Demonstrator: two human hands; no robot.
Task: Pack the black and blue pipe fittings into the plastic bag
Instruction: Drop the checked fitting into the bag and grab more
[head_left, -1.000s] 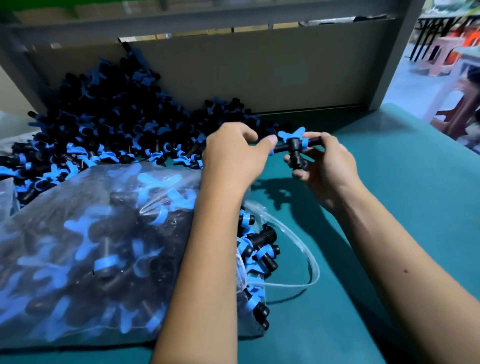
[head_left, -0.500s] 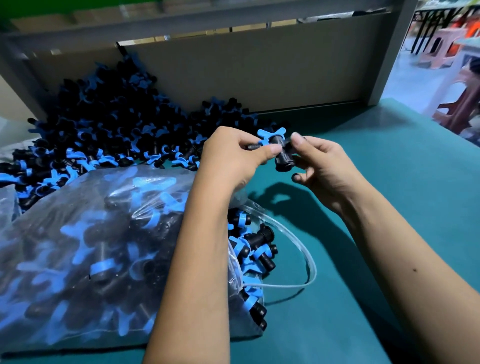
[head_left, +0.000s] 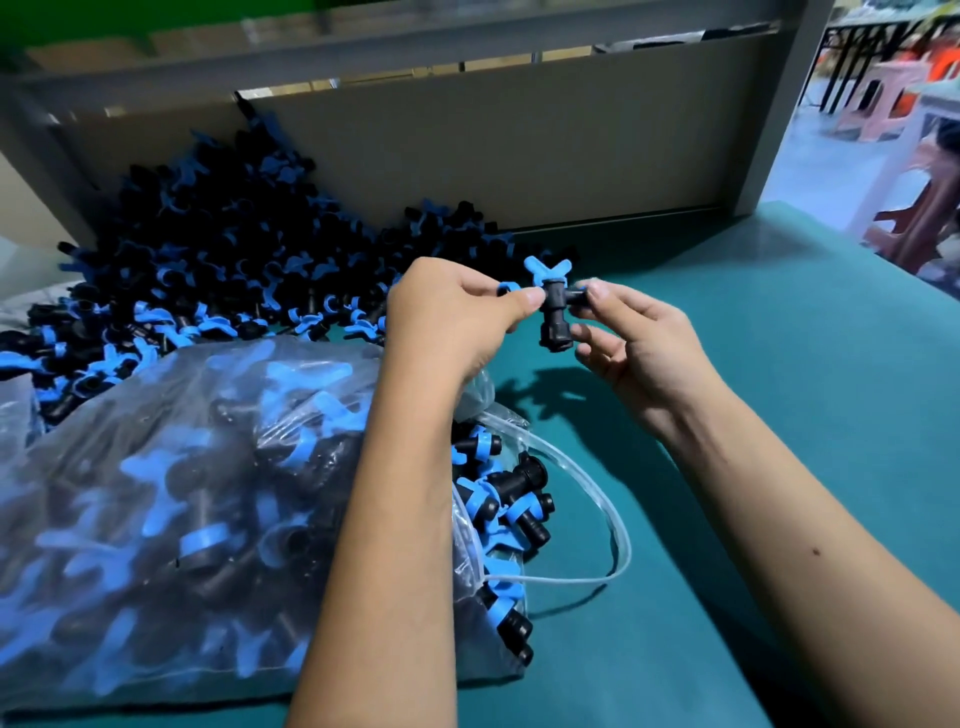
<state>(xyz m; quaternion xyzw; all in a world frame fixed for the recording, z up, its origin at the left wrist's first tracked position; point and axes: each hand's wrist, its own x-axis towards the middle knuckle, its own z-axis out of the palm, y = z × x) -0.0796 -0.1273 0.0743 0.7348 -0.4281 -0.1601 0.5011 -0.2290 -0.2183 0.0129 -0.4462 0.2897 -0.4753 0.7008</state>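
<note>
both forearms reach forward over the teal desk (head_left: 779, 415), hands raised just above it and facing each other. the left hand (head_left: 447, 317) has its fingers curled, its grip pinching one side of a black and blue pipe fitting (head_left: 553, 312) between thumb and forefinger. the right hand (head_left: 634, 343) pinches the opposite side stub with thumb and forefinger, its other fingers loosely bent below. the fitting hangs between the two hands, its blue winged handle pointing up and its black barrel pointing down. the left forearm crosses over the plastic bag (head_left: 182, 493), which lies on the desk packed with fittings, several spilling from its open mouth. a loose pile of fittings (head_left: 218, 270) lies behind it against the board. no readable writing shows anywhere.
</note>
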